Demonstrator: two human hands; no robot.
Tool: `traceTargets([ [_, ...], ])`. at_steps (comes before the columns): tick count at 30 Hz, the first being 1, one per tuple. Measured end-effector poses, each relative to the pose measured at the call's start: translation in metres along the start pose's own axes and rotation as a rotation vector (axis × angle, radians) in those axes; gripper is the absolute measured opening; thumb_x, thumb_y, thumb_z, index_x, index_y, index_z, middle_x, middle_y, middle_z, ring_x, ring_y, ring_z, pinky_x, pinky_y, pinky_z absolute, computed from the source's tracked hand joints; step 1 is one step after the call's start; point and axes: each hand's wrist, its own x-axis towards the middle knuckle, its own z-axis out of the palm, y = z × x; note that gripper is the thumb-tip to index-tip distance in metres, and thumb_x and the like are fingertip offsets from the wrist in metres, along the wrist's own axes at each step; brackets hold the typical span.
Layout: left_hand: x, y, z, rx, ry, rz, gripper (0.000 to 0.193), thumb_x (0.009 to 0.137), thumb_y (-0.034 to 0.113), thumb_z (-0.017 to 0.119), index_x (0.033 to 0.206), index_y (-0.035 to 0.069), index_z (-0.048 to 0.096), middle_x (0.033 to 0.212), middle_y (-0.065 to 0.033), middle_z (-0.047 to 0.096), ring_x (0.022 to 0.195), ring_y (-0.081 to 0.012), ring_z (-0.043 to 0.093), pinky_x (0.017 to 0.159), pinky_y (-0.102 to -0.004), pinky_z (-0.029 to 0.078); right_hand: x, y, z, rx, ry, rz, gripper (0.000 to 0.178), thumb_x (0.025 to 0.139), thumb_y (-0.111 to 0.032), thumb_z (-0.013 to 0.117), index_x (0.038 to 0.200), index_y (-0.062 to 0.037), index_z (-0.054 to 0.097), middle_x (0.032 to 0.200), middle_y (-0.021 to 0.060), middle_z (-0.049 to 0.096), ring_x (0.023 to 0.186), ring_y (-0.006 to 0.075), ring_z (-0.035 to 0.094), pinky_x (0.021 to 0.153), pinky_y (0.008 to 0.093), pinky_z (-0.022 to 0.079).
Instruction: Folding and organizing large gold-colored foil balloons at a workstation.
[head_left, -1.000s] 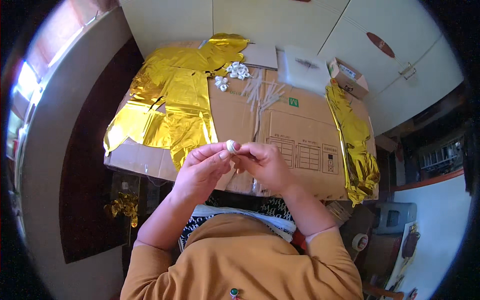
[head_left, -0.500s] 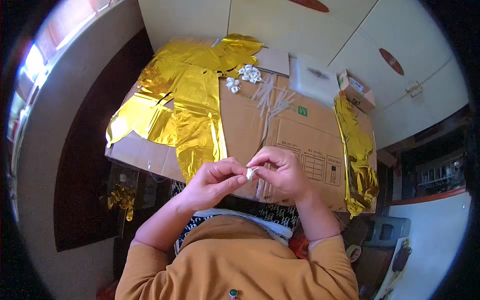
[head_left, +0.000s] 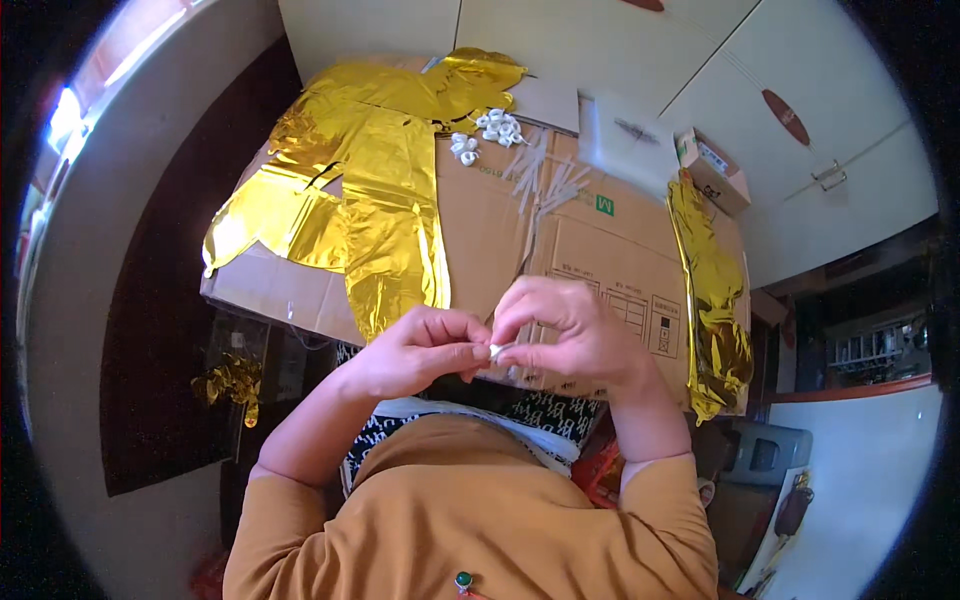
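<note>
Piece (head_left: pixel 495 351): small and white, held up near the front edge of the cardboard-covered tabletop (head_left: pixel 480 235); its shape is largely covered by fingertips.
Left hand (head_left: pixel 415 352): thumb and forefinger pinching the piece from its left.
Right hand (head_left: pixel 575 325): thumb and bent forefinger pinching the piece from its right, opposite the left.
White curls (head_left: pixel 499 127): two small clusters close together toward the far side, judged to be pieces already shaped.
Pale strips (head_left: pixel 548 180): loose and overlapping, just right of the clusters, seemingly unworked and so left over.
Gold foil (head_left: pixel 390 195): spread flat on the left, with a narrower foil bundle (head_left: pixel 712 300) along the right edge; neither is touched.
Progress: partway, by judgement; one piece in hand, not yet set down; the full count cannot be told.
</note>
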Motion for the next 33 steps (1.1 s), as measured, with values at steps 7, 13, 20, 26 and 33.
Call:
traceTargets([
  [7, -0.003, -0.011, -0.011, -0.052, -0.023, -0.119, 0.017, 0.088, 0.011, 0.058, 0.092, -0.004, 0.067, 0.081, -0.0081, 0.068, 0.070, -0.0115, 0.062, 0.069, -0.0236, 0.048, -0.006, -0.012, 0.011, -0.204, -0.157, 0.016, 0.020, 0.075, -0.007, 0.069, 0.087, -0.0038, 0.054, 0.079, 0.0111, 0.055, 0.072, 0.0286, 0.059, 0.063, 0.0364, 0.048],
  [13, -0.002, -0.015, -0.014, -0.064, -0.046, -0.275, 0.013, 0.084, 0.007, 0.064, 0.091, -0.003, 0.069, 0.078, -0.0077, 0.068, 0.068, -0.0116, 0.063, 0.067, -0.0227, 0.049, -0.004, -0.010, 0.017, -0.212, -0.185, -0.068, 0.017, 0.073, -0.004, 0.070, 0.082, -0.0037, 0.055, 0.075, 0.0083, 0.054, 0.066, 0.0250, 0.058, 0.057, 0.0335, 0.046],
  [20, -0.011, -0.011, -0.017, -0.064, 0.027, -0.163, 0.010, 0.080, 0.005, 0.070, 0.088, -0.002, 0.071, 0.085, -0.0078, 0.067, 0.074, -0.0124, 0.061, 0.071, -0.0224, 0.048, 0.011, -0.001, 0.020, 0.045, -0.177, 0.015, 0.014, 0.073, 0.001, 0.071, 0.081, -0.0031, 0.060, 0.084, 0.0081, 0.059, 0.072, 0.0198, 0.061, 0.062, 0.0288, 0.048],
  [26, -0.020, 0.004, -0.019, 0.104, 0.046, 0.145, 0.013, 0.078, 0.006, 0.073, 0.091, 0.004, 0.072, 0.083, -0.0008, 0.056, 0.079, -0.0097, 0.052, 0.067, -0.0222, 0.042, 0.021, 0.001, 0.026, 0.162, -0.081, -0.028, 0.017, 0.070, 0.002, 0.075, 0.079, -0.0050, 0.062, 0.083, 0.0074, 0.062, 0.072, 0.0171, 0.061, 0.062, 0.0275, 0.048],
  [33, -0.018, 0.006, -0.023, 0.027, 0.129, 0.148, 0.014, 0.082, 0.010, 0.070, 0.093, 0.000, 0.070, 0.087, -0.0030, 0.060, 0.079, -0.0099, 0.056, 0.069, -0.0223, 0.045, 0.022, 0.001, 0.031, 0.284, 0.059, 0.254, 0.015, 0.074, -0.003, 0.074, 0.082, -0.0038, 0.061, 0.073, 0.0037, 0.061, 0.066, 0.0121, 0.060, 0.062, 0.0257, 0.049],
])
